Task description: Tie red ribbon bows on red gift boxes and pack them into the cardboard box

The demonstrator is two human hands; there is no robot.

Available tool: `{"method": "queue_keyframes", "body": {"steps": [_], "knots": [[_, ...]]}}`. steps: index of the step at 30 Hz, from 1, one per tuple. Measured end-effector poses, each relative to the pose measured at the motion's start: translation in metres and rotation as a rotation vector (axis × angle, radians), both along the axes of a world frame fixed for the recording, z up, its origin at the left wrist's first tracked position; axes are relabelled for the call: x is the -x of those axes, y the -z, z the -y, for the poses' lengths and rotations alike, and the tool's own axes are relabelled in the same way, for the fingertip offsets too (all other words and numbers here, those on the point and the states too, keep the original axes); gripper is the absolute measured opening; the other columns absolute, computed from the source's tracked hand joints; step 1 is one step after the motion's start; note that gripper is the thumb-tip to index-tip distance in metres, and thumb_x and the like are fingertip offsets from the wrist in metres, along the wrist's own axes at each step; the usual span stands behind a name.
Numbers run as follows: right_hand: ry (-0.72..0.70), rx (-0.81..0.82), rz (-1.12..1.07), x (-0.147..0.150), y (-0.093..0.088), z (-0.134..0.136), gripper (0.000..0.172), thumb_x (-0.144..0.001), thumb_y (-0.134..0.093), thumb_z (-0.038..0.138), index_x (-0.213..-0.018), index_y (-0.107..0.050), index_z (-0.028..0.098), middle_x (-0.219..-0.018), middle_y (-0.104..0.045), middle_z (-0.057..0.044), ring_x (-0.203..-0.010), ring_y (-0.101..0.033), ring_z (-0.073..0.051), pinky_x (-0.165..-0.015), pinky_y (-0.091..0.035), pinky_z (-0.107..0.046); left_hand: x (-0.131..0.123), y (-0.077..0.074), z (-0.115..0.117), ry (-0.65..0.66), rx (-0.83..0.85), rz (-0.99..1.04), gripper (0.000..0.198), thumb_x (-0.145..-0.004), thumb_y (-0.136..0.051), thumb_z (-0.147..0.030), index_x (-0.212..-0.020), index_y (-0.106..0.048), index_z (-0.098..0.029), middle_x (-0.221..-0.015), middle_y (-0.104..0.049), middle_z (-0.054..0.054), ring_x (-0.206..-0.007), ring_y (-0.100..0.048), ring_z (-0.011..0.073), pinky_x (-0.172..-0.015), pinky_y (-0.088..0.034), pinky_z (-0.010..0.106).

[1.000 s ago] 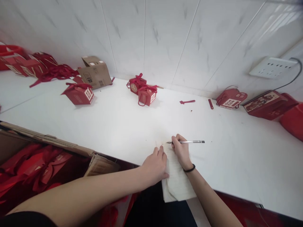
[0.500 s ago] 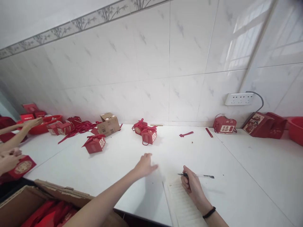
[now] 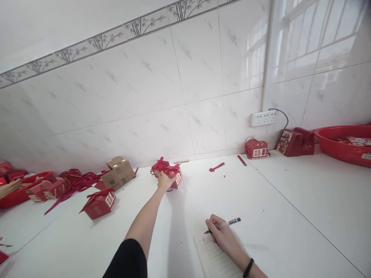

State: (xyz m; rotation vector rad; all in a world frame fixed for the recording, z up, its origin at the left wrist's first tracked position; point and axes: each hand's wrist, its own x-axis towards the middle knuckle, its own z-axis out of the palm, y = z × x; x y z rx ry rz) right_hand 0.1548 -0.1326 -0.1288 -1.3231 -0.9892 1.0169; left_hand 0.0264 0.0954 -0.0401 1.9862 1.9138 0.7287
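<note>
My left hand (image 3: 165, 181) reaches forward to a small red gift box (image 3: 179, 179) with a ribbon bow and a white label. Its fingers are closed on the box's near left side, partly hiding it. Right behind stands another red box (image 3: 159, 165) with a bow. My right hand (image 3: 218, 231) grips a clear pen (image 3: 228, 222) with a black tip and end. The pen tip points down at the top of a lined paper pad (image 3: 213, 255), where a small mark shows. The wrist below wears a black band.
At left stand a ribboned red box (image 3: 100, 204), a brown cardboard box (image 3: 118, 175), a heap of red ribbons (image 3: 82, 181) and a red basin (image 3: 17, 197). Toward the right wall are a socket strip (image 3: 263, 118), more red boxes (image 3: 290, 143) and another red basin (image 3: 342, 148).
My left hand has moved forward from over the table onto the red gift box. My right hand still holds the pen, now tilted differently over the pad. The view has turned right.
</note>
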Motion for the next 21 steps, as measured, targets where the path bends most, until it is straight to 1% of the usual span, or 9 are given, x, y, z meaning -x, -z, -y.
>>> {"method": "queue_keyframes", "body": {"steps": [3, 5, 9, 11, 13, 15, 17, 19, 21], "knots": [[0.049, -0.039, 0.05, -0.005, 0.001, -0.002, 0.04, -0.077, -0.047, 0.052, -0.055, -0.035, 0.021, -0.039, -0.035, 0.008, -0.039, -0.031, -0.009, -0.043, -0.025, -0.02, 0.013, 0.007, 0.011, 0.087, -0.015, 0.001, 0.071, -0.066, -0.066, -0.038, -0.119, -0.032, -0.006, -0.126, -0.041, 0.026, -0.119, -0.044, 0.0348, -0.094, -0.039, 0.041], [0.092, -0.05, 0.072, -0.011, -0.001, -0.002, 0.039, -0.077, -0.047, 0.05, -0.053, -0.036, 0.021, -0.039, -0.036, 0.007, -0.04, -0.033, -0.009, -0.044, -0.026, -0.02, 0.026, 0.01, 0.028, 0.142, -0.011, -0.003, 0.075, -0.062, -0.069, -0.038, -0.12, -0.032, -0.007, -0.123, -0.043, 0.024, -0.118, -0.045, 0.0325, -0.094, -0.04, 0.039], [0.12, -0.077, 0.071, -0.021, -0.008, -0.001, 0.039, -0.076, -0.05, 0.047, -0.049, -0.039, 0.02, -0.038, -0.038, 0.006, -0.039, -0.033, -0.01, -0.042, -0.025, -0.02, 0.055, 0.004, 0.084, 0.282, 0.054, -0.03, 0.075, -0.058, -0.071, -0.04, -0.119, -0.037, -0.014, -0.12, -0.047, 0.016, -0.112, -0.05, 0.0259, -0.091, -0.043, 0.033], [0.095, -0.088, 0.061, -0.024, -0.011, -0.001, 0.039, -0.074, -0.053, 0.046, -0.048, -0.04, 0.02, -0.038, -0.04, 0.006, -0.038, -0.034, -0.009, -0.041, -0.025, -0.02, 0.064, -0.002, 0.121, 0.348, 0.123, -0.101, 0.073, -0.059, -0.07, -0.044, -0.118, -0.04, -0.015, -0.118, -0.049, 0.015, -0.108, -0.052, 0.0273, -0.088, -0.044, 0.035], [0.066, -0.066, 0.043, -0.027, -0.013, -0.001, 0.039, -0.073, -0.055, 0.048, -0.049, -0.041, 0.019, -0.039, -0.041, 0.006, -0.037, -0.033, -0.008, -0.039, -0.024, -0.019, 0.068, -0.01, 0.162, 0.37, 0.173, -0.214, 0.073, -0.057, -0.068, -0.05, -0.115, -0.043, -0.013, -0.114, -0.05, 0.016, -0.107, -0.052, 0.0304, -0.085, -0.045, 0.037], [0.049, -0.038, 0.026, -0.03, -0.012, -0.003, 0.04, -0.072, -0.056, 0.052, -0.052, -0.042, 0.019, -0.038, -0.042, 0.006, -0.034, -0.031, -0.007, -0.035, -0.022, -0.018, 0.067, -0.019, 0.201, 0.374, 0.218, -0.332, 0.075, -0.058, -0.065, -0.058, -0.112, -0.045, -0.011, -0.11, -0.051, 0.017, -0.104, -0.052, 0.0328, -0.081, -0.046, 0.038], [0.034, -0.013, 0.01, -0.035, -0.012, -0.007, 0.042, -0.07, -0.057, 0.057, -0.057, -0.044, 0.019, -0.038, -0.043, 0.007, -0.031, -0.031, -0.006, -0.032, -0.02, -0.017, 0.063, -0.029, 0.232, 0.414, 0.282, -0.427, 0.076, -0.061, -0.06, -0.065, -0.112, -0.045, -0.009, -0.106, -0.053, 0.018, -0.097, -0.055, 0.0336, -0.076, -0.046, 0.039], [0.022, 0.001, -0.007, -0.042, -0.017, -0.008, 0.045, -0.069, -0.056, 0.063, -0.064, -0.047, 0.019, -0.039, -0.047, 0.006, -0.029, -0.034, -0.006, -0.03, -0.019, -0.017, 0.058, -0.042, 0.251, 0.453, 0.323, -0.517, 0.076, -0.066, -0.051, -0.07, -0.11, -0.048, -0.008, -0.099, -0.057, 0.018, -0.089, -0.059, 0.0344, -0.073, -0.046, 0.04], [0.017, -0.01, -0.017, -0.05, -0.028, -0.005, 0.052, -0.067, -0.054, 0.069, -0.073, -0.051, 0.018, -0.044, -0.053, 0.003, -0.031, -0.041, -0.008, -0.029, -0.022, -0.017, 0.055, -0.053, 0.256, 0.443, 0.264, -0.597, 0.074, -0.071, -0.042, -0.072, -0.103, -0.053, -0.007, -0.094, -0.058, 0.018, -0.086, -0.059, 0.0355, -0.072, -0.044, 0.043]]}}
